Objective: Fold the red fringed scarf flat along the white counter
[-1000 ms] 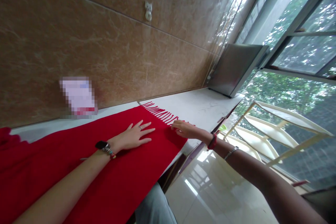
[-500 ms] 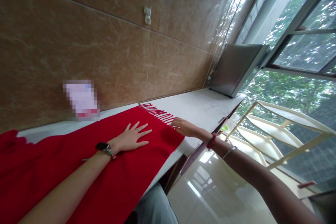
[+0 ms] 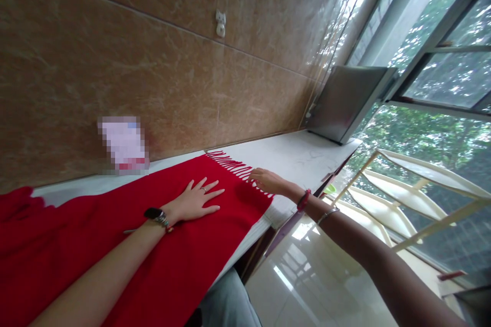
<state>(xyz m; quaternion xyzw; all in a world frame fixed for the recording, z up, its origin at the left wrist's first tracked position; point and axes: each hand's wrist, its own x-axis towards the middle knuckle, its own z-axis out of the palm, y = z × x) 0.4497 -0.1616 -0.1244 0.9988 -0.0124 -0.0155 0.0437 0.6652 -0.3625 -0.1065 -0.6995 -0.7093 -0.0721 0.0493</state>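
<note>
A red scarf [image 3: 126,214] with a fringed end is spread over the white countertop, its left part bunched in folds. My left hand [image 3: 194,201] lies flat on the scarf, fingers spread, with a ring on one finger and a dark watch and beaded bracelet at the wrist. At the scarf's far end, my right hand [image 3: 268,182] hovers over or touches the fringe [image 3: 233,164]; its fingers are loosely bent and slightly apart, and no strand shows clearly gripped. Part of the fringe is hidden under that hand.
A pixelated pinkish item [image 3: 125,143] leans against the brown tiled wall [image 3: 153,61]. A small white cat-shaped hook [image 3: 220,23] is on the wall. A grey metallic box [image 3: 347,102] stands at the counter's far end. Right of the counter is a cream tiered rack [image 3: 406,194] by the windows.
My right hand has shifted slightly up and away from the scarf's near corner, uncovering more fringe strands there. My left hand stays flat on the scarf. The view has shifted a little.
</note>
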